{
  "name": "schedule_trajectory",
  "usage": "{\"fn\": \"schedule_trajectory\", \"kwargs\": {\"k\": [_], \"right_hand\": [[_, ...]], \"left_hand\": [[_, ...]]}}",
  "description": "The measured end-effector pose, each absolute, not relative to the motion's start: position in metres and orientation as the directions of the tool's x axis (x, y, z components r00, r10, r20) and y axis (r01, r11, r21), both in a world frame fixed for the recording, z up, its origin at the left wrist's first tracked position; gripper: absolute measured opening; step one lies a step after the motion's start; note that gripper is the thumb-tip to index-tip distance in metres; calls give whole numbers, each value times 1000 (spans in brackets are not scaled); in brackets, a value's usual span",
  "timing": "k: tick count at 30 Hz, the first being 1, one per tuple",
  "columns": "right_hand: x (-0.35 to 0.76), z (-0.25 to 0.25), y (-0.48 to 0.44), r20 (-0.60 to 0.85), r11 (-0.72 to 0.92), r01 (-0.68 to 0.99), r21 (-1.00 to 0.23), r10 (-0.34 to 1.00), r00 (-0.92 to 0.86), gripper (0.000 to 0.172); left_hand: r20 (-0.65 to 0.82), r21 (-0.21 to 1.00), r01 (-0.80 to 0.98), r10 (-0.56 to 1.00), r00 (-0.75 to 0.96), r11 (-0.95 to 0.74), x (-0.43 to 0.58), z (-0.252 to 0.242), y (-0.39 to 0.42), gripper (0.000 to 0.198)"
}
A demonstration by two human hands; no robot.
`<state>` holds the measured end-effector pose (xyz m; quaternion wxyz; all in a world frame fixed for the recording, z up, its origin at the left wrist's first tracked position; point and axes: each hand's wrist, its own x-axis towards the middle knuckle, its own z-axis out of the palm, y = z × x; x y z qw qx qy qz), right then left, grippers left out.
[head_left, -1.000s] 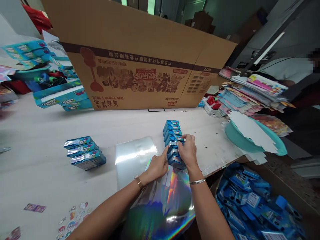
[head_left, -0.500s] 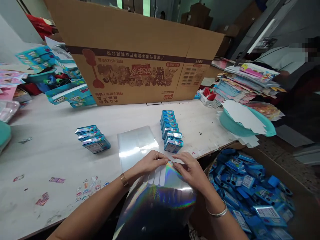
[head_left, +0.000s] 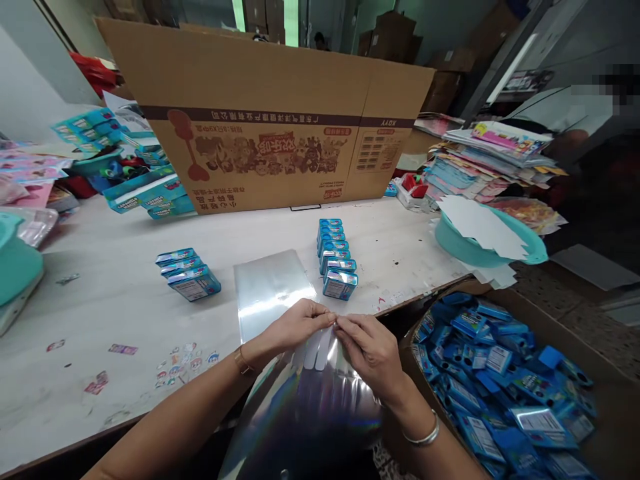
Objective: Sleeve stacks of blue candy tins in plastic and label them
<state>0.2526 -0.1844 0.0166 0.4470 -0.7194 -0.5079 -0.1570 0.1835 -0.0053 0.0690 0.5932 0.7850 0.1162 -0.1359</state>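
Observation:
A shiny, rainbow-reflecting sticker sheet (head_left: 320,407) slants over the table's front edge towards my lap. Pale elongated strips (head_left: 316,352) show near its top. My left hand (head_left: 300,325) pinches the sheet's upper edge between thumb and fingers. Right beside it, fingertips almost touching, my right hand (head_left: 367,350) is closed in a pinch at the same edge; whatever lies between its fingertips is hidden. Beyond my hands, a second silvery sheet (head_left: 273,283) lies flat. A row of several small blue boxes (head_left: 340,283) stands to its right, and three more blue boxes (head_left: 193,283) stand to its left.
A large brown carton (head_left: 280,133) stands across the back of the white table (head_left: 125,293). At lower right, an open carton (head_left: 607,400) holds many blue boxes. A teal basin (head_left: 460,247) with white paper sits at the right edge, near stacked printed sheets (head_left: 495,160).
My right hand has drawn left and closed in against my left hand. The white strip seen at its fingertips is out of sight. The view has shifted slightly.

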Motion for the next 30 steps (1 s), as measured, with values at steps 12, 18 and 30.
{"fn": "schedule_trajectory", "kwargs": {"k": [12,18,30], "right_hand": [[249,22,-175,683,-156,898,-410,600,416,16],[261,48,-173,551,-191,805,-562,639,537,17],[389,41,-52,152,-80,189,-979,335,930,22]], "left_hand": [[-269,891,271,57,961,-364,187,65,-7,37],[-124,736,301,315,941,-607,197,45,20,29],[112,393,282,350,930,-875,226,9,47,97]]}}
